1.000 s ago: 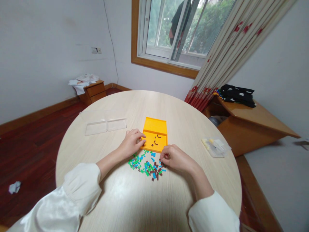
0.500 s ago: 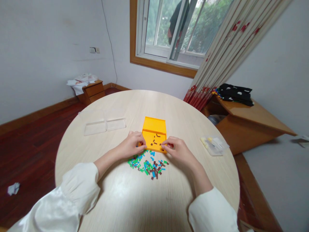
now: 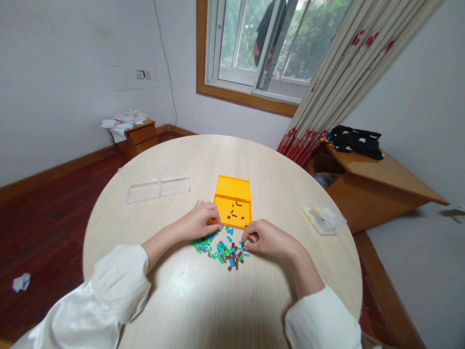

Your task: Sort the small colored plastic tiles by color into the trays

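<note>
An open yellow box (image 3: 234, 187) stands on the round table with its lid folded back, and several small brown pieces (image 3: 234, 215) lie inside it. My left hand (image 3: 204, 220) is closed around the box's front left corner. In front of the box spreads a loose pile of green, blue and brown bricks (image 3: 221, 252). At the right edge of this pile is my right hand (image 3: 263, 237), its thumb and fingertips pinched together over the bricks. What lies between those fingertips is too small to make out.
A clear two-part tray (image 3: 160, 188) rests at the table's left. On the right side is a clear container (image 3: 321, 220) with pale yellow pieces. Beyond the table's right edge stands a tilted wooden cabinet (image 3: 381, 179) with black cloth (image 3: 356, 141) on top.
My right hand has moved from the box's front right corner down toward me, to the brick pile. One more brown piece shows clearly at the right inside the box. My left hand stays at the box.
</note>
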